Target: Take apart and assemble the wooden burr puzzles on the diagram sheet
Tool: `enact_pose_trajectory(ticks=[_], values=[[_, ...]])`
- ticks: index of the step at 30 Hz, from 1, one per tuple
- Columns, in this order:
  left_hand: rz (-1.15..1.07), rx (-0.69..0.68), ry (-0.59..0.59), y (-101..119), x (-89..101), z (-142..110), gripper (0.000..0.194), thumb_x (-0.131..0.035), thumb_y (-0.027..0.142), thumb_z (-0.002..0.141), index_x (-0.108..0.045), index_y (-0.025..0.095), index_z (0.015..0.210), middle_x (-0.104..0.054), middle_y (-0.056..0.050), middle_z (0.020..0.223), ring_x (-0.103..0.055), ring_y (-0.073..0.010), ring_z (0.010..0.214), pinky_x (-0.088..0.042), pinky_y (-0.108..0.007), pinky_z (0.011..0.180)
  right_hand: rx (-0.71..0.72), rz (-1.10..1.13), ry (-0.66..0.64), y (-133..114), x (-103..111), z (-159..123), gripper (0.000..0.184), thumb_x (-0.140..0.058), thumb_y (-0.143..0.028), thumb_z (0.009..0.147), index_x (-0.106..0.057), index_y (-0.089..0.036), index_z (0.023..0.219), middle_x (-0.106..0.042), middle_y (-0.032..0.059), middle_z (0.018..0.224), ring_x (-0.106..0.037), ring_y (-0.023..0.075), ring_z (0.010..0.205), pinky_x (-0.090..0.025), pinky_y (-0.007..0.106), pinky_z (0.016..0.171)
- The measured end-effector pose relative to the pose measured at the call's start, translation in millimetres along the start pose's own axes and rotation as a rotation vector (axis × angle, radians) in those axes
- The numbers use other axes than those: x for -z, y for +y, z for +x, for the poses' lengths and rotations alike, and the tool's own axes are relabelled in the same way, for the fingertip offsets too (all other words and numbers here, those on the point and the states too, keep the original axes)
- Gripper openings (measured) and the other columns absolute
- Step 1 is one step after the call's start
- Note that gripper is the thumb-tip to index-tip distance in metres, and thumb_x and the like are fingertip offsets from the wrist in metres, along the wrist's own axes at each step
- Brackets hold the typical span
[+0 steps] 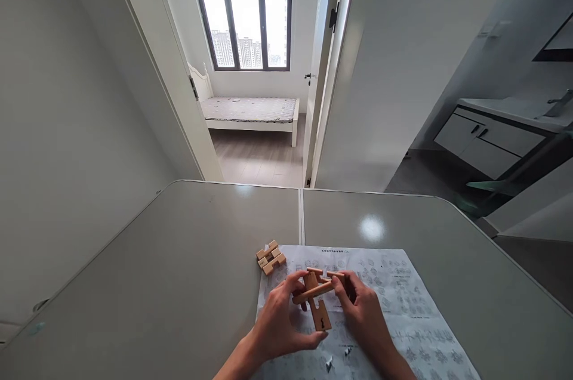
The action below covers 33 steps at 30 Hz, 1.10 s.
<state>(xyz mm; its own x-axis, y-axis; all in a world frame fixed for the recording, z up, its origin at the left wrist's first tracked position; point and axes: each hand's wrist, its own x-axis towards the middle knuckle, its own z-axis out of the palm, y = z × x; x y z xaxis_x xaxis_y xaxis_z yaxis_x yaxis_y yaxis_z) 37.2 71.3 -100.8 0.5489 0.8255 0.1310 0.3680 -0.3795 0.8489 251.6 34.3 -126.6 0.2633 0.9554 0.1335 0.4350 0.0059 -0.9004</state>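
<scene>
Several notched wooden puzzle pieces [319, 308], partly fitted together, are held between my two hands above a printed sheet [385, 272]. My left hand [282, 320] grips them from the left, its thumb under the lower end of a piece bearing a dark mark. From the right, my right hand [362, 305] pinches the end of a crosswise piece with thumb and fingers. Some of its fingertips are hidden behind the wood. Beyond my left hand, another small cluster of notched wooden pieces [271, 258] rests at the sheet's upper left corner.
The sheet lies on a grey table [188, 272] with a pale seam down its far half. Small white scraps [329, 364] lie near the sheet's lower part. Past the table are a doorway, a bed [250, 110] and a window; a sink cabinet [487, 135] stands at right.
</scene>
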Motion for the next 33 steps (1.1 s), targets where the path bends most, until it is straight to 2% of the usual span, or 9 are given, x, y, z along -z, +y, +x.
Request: enact_pose_trajectory(ticks=[5, 8, 13, 16, 20, 27, 30, 33], values=[[-0.019, 0.014, -0.024, -0.1, 1.1, -0.1, 0.094, -0.09, 0.025, 0.057, -0.045, 0.024, 0.14, -0.071, -0.002, 0.102, -0.073, -0.0257, 0.091, -0.058, -0.04, 0.092, 0.062, -0.068, 0.039, 11.5, -3.4, 0.0, 0.038, -0.052, -0.054, 0.104, -0.066, -0.021, 0.116, -0.079, 0.0105, 0.103, -0.076, 0.0273, 0.083, -0.061, 0.038, 0.078], [-0.021, 0.012, -0.018, -0.2, 1.7, 0.1, 0.093, -0.09, 0.026, 0.058, -0.045, 0.024, 0.139, -0.071, 0.0, 0.097, -0.073, -0.0244, 0.087, -0.058, -0.039, 0.091, 0.104, -0.156, 0.083, 18.1, -5.7, -1.8, 0.038, -0.052, -0.051, 0.104, -0.063, -0.021, 0.125, -0.079, 0.0123, 0.112, -0.078, 0.0295, 0.089, -0.064, 0.042, 0.079], [-0.028, -0.012, -0.004, 1.0, 2.3, 0.0, 0.092, -0.091, 0.026, 0.058, -0.046, 0.026, 0.138, -0.071, 0.001, 0.097, -0.071, -0.0217, 0.081, -0.057, -0.037, 0.089, 0.182, -0.302, 0.102, 18.8, -5.6, -3.7, 0.028, -0.05, -0.044, 0.106, -0.064, -0.025, 0.121, -0.075, 0.0112, 0.111, -0.076, 0.0333, 0.098, -0.064, 0.046, 0.077], [-0.03, -0.008, -0.003, 1.3, 2.4, -0.3, 0.092, -0.091, 0.023, 0.057, -0.046, 0.026, 0.138, -0.071, 0.001, 0.095, -0.07, -0.0214, 0.081, -0.057, -0.036, 0.087, 0.22, -0.337, 0.099, 18.7, -5.0, -2.9, 0.023, -0.049, -0.038, 0.106, -0.066, -0.027, 0.117, -0.072, 0.0109, 0.11, -0.072, 0.0341, 0.101, -0.063, 0.05, 0.082], [-0.041, -0.015, -0.009, 1.7, 1.8, 0.2, 0.092, -0.09, 0.023, 0.059, -0.045, 0.025, 0.139, -0.072, 0.001, 0.095, -0.071, -0.0215, 0.082, -0.057, -0.035, 0.086, 0.254, -0.318, 0.099, 22.1, -5.5, -0.7, 0.021, -0.051, -0.035, 0.107, -0.067, -0.028, 0.118, -0.069, 0.0108, 0.111, -0.066, 0.0343, 0.105, -0.061, 0.054, 0.091], [-0.048, -0.004, 0.011, 4.3, 3.3, 2.2, 0.088, -0.089, 0.028, 0.062, -0.046, 0.026, 0.139, -0.074, 0.002, 0.093, -0.072, -0.0217, 0.08, -0.057, -0.034, 0.084, 0.286, -0.25, 0.191, 24.0, -4.8, 1.5, 0.023, -0.053, -0.039, 0.107, -0.067, -0.027, 0.121, -0.066, 0.0116, 0.116, -0.062, 0.0352, 0.112, -0.057, 0.058, 0.096], [-0.057, 0.017, 0.009, 3.3, 4.0, 2.1, 0.085, -0.089, 0.031, 0.064, -0.047, 0.026, 0.138, -0.074, 0.001, 0.095, -0.073, -0.0221, 0.081, -0.057, -0.034, 0.084, 0.289, -0.155, 0.222, 19.9, -1.7, -0.4, 0.023, -0.048, -0.038, 0.11, -0.063, -0.027, 0.123, -0.066, 0.0112, 0.118, -0.064, 0.0329, 0.112, -0.057, 0.055, 0.095], [-0.051, 0.042, 0.011, 1.6, 3.6, 1.8, 0.085, -0.088, 0.032, 0.064, -0.047, 0.026, 0.139, -0.074, 0.0, 0.096, -0.073, -0.0225, 0.083, -0.056, -0.034, 0.084, 0.364, -0.082, 0.155, 14.4, -0.3, -4.0, 0.021, -0.048, -0.035, 0.11, -0.063, -0.028, 0.123, -0.068, 0.0092, 0.114, -0.067, 0.0299, 0.107, -0.059, 0.048, 0.09]])
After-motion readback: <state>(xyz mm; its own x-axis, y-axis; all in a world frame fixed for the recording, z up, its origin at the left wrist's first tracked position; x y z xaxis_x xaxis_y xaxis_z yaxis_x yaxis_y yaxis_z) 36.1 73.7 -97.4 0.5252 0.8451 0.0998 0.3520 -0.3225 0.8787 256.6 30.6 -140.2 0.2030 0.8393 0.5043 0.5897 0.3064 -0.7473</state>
